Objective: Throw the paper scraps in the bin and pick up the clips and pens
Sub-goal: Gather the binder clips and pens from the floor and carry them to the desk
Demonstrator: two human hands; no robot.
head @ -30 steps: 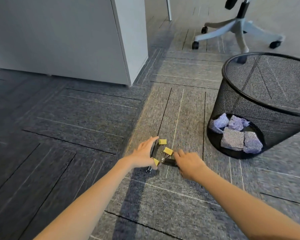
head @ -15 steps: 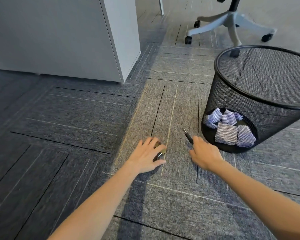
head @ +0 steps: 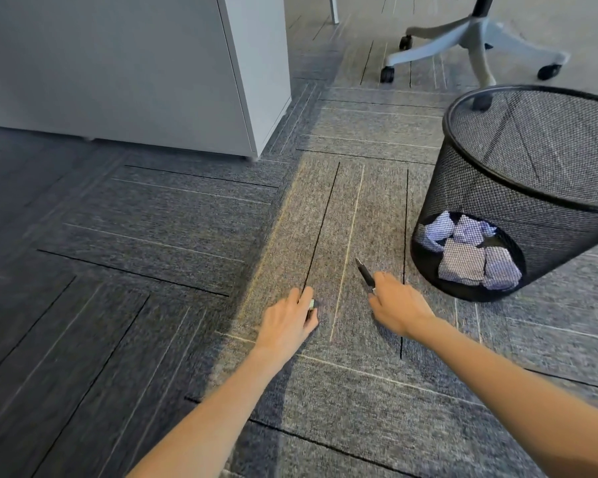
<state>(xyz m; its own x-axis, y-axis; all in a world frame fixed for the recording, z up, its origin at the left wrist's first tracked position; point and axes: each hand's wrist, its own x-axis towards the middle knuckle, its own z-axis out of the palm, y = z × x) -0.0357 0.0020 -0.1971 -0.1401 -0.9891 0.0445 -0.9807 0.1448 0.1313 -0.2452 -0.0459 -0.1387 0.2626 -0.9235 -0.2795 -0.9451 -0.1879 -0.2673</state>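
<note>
My left hand [head: 288,322] is closed over the yellow binder clips [head: 311,304] just above the grey carpet; only a small yellow edge shows past the fingers. My right hand [head: 396,307] grips a black pen [head: 365,274], whose tip sticks out up and to the left. A black mesh bin [head: 518,174] stands to the right of my right hand, about a hand's width away. Several crumpled checked paper scraps [head: 463,257] lie at its bottom, seen through the mesh.
A white cabinet [head: 173,70] stands on the carpet at the upper left. An office chair base [head: 477,39] with castors is behind the bin at the top right. Grey carpet tiles [head: 152,270] cover the floor all around.
Both hands closed on the items: the left gathered the yellow clips into its fist, the right took the pen off the carpet. The hands have drawn apart and risen slightly.
</note>
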